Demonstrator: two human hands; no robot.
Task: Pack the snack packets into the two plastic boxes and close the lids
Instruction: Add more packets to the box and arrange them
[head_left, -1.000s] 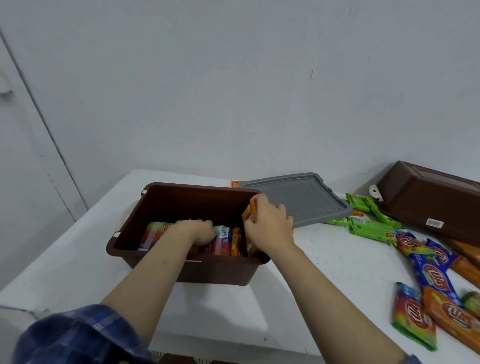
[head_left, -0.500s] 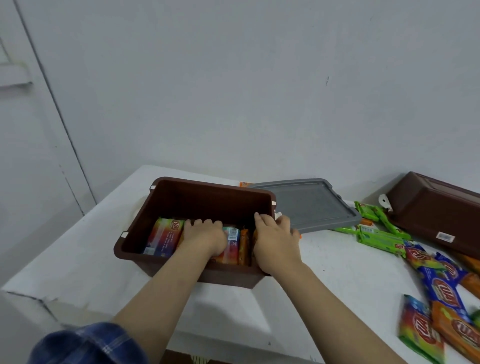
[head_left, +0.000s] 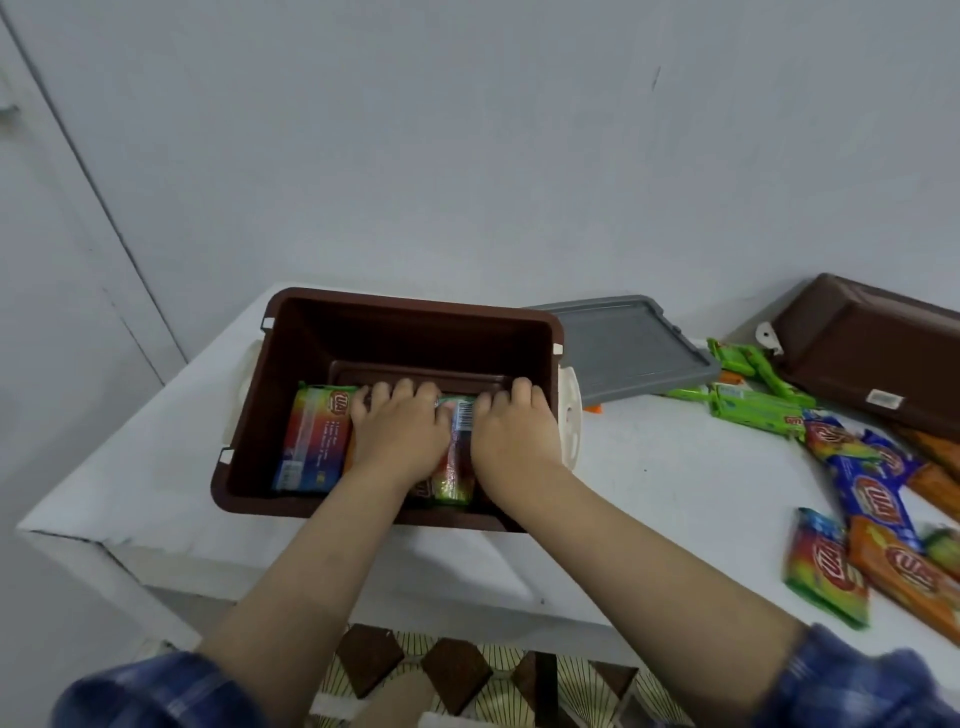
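An open brown plastic box (head_left: 395, 312) stands at the table's left. Inside lie several snack packets; a rainbow-coloured packet (head_left: 311, 436) shows at the left and another packet (head_left: 460, 457) shows between my hands. My left hand (head_left: 397, 431) and my right hand (head_left: 511, 434) both rest palm-down on the packets inside the box, fingers laid flat. A grey lid (head_left: 628, 348) lies to the right behind the box. The second brown box (head_left: 872, 358) lies at the far right. Loose snack packets (head_left: 872, 499) in green, blue, orange and rainbow wrappers are spread over the right of the table.
The white table (head_left: 660, 493) stands against a pale wall; its left corner and front edge are near the box. A patterned floor covering (head_left: 467, 670) shows below the table.
The view has tilted down over the box. My right hand has gone from the box's right rim, where it slid an orange packet in, to lying flat on the packets beside my left hand.
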